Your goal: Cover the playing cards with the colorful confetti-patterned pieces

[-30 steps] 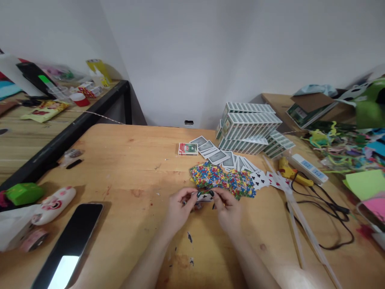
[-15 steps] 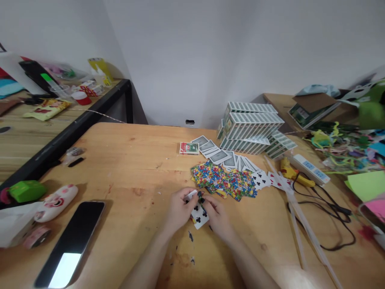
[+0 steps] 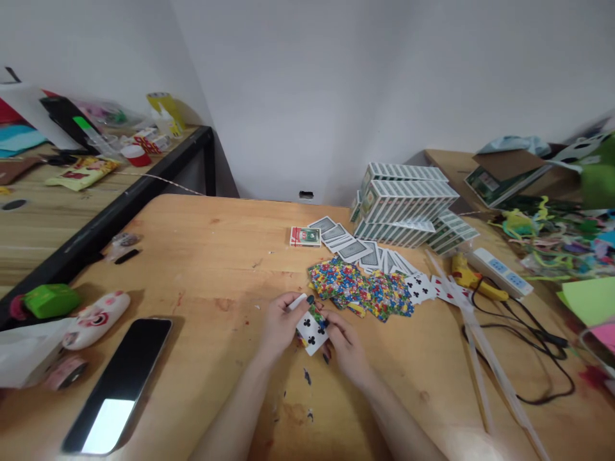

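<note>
A playing card [image 3: 311,334] with black clubs faces up between my two hands, tilted above the wooden table. My left hand [image 3: 282,323] grips its left side, the thumb lying near the top edge. At the card's right edge is my right hand [image 3: 343,339], fingers curled against it. Small coloured bits show by the thumbs, partly hidden by the fingers. Just beyond the hands lies a spread of cards covered in a multicoloured pattern [image 3: 358,288]. To their right are face-up club cards [image 3: 419,288] and heart cards [image 3: 444,289].
Grey-backed cards [image 3: 353,250] and a card box [image 3: 305,237] lie farther back, before stacked striped cartons [image 3: 408,198]. A yellow glue gun [image 3: 473,278], power strip [image 3: 502,272] and clear sticks [image 3: 490,365] are right. A phone [image 3: 120,384] lies left.
The clubs card has moved slightly up and left, and its tilt has shifted. My right hand's fingers have spread a little along the card's edge. The view has swung slightly left.
</note>
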`<control>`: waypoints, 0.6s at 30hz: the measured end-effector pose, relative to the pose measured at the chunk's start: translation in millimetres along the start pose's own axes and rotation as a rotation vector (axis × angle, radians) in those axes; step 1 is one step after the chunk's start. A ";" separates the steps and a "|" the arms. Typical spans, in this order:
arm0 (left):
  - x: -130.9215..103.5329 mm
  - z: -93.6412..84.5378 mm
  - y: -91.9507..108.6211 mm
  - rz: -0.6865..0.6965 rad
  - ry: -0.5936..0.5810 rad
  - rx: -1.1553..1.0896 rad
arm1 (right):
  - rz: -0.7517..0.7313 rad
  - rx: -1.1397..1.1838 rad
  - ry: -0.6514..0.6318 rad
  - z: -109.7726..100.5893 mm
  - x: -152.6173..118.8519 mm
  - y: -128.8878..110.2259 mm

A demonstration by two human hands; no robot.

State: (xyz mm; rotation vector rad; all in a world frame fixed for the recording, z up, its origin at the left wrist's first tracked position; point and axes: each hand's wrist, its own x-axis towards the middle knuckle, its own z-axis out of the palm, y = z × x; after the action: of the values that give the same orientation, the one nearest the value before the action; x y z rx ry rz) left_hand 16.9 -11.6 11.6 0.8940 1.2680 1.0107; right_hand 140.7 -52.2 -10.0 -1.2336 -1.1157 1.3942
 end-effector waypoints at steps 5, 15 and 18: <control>3.6 -4.9 -1.6 -0.020 0.000 -0.047 | 0.114 0.139 -0.053 -1.3 2.2 -3.8; 3.4 -6.4 1.2 -0.029 0.045 0.013 | 0.145 0.242 -0.143 -2.1 -1.2 -6.3; 2.8 -7.9 3.4 -0.040 0.034 -0.011 | 0.143 0.300 -0.224 -4.7 -0.1 -9.7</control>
State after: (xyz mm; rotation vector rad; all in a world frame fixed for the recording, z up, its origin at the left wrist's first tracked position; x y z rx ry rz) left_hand 8.8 -7.9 13.1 0.8437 1.3027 1.0041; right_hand 146.1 -50.6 -0.9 -0.9735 -0.9364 1.7715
